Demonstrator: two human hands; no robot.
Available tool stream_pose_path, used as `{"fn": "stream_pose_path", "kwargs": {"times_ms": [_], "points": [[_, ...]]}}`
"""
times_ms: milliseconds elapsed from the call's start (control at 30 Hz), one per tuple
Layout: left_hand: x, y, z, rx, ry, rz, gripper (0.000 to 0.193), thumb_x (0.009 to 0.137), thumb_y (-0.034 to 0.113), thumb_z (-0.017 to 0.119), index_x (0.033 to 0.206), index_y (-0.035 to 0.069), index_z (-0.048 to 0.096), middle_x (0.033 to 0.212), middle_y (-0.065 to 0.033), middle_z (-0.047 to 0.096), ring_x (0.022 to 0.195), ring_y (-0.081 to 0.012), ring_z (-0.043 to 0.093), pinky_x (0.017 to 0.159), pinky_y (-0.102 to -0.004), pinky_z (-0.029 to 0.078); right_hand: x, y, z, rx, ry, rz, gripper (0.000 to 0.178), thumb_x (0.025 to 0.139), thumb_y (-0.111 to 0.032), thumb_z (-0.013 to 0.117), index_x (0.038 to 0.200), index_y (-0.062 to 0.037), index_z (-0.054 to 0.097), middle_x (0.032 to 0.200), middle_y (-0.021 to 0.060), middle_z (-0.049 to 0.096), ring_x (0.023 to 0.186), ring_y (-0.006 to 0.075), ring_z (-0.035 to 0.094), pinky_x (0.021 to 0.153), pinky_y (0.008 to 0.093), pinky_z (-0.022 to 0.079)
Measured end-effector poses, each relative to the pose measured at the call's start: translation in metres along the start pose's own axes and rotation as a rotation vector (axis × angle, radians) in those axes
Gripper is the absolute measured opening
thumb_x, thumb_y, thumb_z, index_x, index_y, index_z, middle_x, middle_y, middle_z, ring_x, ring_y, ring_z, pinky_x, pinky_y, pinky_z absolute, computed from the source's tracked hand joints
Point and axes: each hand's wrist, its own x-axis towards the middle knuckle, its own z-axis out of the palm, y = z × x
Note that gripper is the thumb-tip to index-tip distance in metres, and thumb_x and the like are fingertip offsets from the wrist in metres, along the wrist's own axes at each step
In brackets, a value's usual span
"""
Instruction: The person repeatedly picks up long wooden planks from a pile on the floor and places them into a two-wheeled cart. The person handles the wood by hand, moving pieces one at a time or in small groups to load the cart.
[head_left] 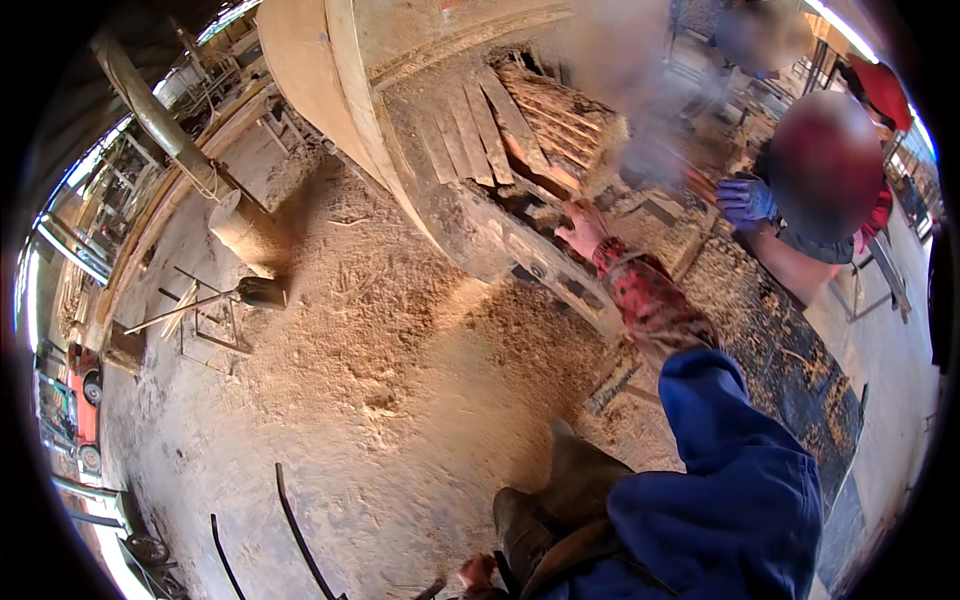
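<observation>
My right arm, in a blue sleeve with a red patterned cuff, reaches forward to a sawdust-covered machine (500,228). At its edge, my right hand (583,228) is bare, its thumb and fingers apart; I see nothing held in it. Just beyond the hand lie several rough wooden slats (470,130) and a stack of narrow brown strips (560,115). My left hand (478,572) is low at the bottom edge, beside my body, and its fingers are too hidden to read.
Across the machine, a co-worker's blue-gloved hand (745,200) is beside a reddish-brown board (700,185). A large curved beige housing (310,70) rises ahead. Sawdust (380,360) covers the floor. Dark bent metal bars (300,530) stand at lower left, a wooden stump (250,235) farther off.
</observation>
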Motion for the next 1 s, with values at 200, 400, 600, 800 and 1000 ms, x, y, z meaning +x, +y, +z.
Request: {"fn": "stream_pose_path", "kwargs": {"times_ms": [200,400,600,800,1000], "points": [[-0.076,0.071,0.094,0.056,0.151,-0.208,0.023,0.075,0.022,0.058,0.073,0.000,0.061,0.067,-0.0138,0.061,0.057,-0.0240,0.059,0.053,-0.0326,0.049,0.078,0.042,0.056,-0.165,-0.290,0.142,0.038,0.073,-0.025,0.058,0.104,-0.0050,0.048,0.105,0.0158,0.052,0.102,0.0341,0.048,0.083,0.0425,0.040],[-0.098,0.097,0.130,0.027,0.198,-0.287,0.030,0.075,0.034,0.058,0.075,0.004,0.063,0.070,-0.0138,0.062,0.061,-0.0258,0.059,0.058,-0.0354,0.049,0.105,0.042,0.066,-0.394,-0.444,0.192,0.025,0.072,-0.022,0.061,0.091,-0.0056,0.060,0.096,0.0146,0.058,0.089,0.0320,0.057,0.073,0.0420,0.046],[-0.114,0.085,0.150,0.004,0.226,-0.269,0.037,0.074,0.045,0.058,0.076,0.008,0.064,0.074,-0.0137,0.063,0.066,-0.0277,0.059,0.062,-0.0381,0.049,0.106,0.039,0.054,-0.343,-0.451,0.048,0.030,0.068,-0.027,0.066,0.084,-0.0021,0.062,0.087,0.0130,0.061,0.087,0.0297,0.058,0.071,0.0396,0.047],[-0.135,0.072,0.154,-0.062,0.223,-0.248,0.040,0.076,0.047,0.058,0.081,0.008,0.064,0.074,-0.0128,0.063,0.068,-0.0250,0.058,0.064,-0.0361,0.048,0.056,0.092,0.030,-0.258,-0.364,-0.129,0.024,0.065,-0.021,0.061,0.067,0.0023,0.057,0.068,0.0216,0.054,0.068,0.0340,0.056,0.058,0.0426,0.043],[-0.113,0.038,0.141,-0.448,0.085,-0.207,0.035,0.082,0.034,0.055,0.087,-0.001,0.061,0.065,-0.0094,0.060,0.065,-0.0165,0.057,0.056,-0.0281,0.045,-0.052,0.105,-0.034,-0.010,-0.420,-0.075,0.034,0.063,-0.029,0.061,0.061,0.0042,0.053,0.060,0.0227,0.051,0.056,0.0338,0.053,0.049,0.0430,0.040]]}}
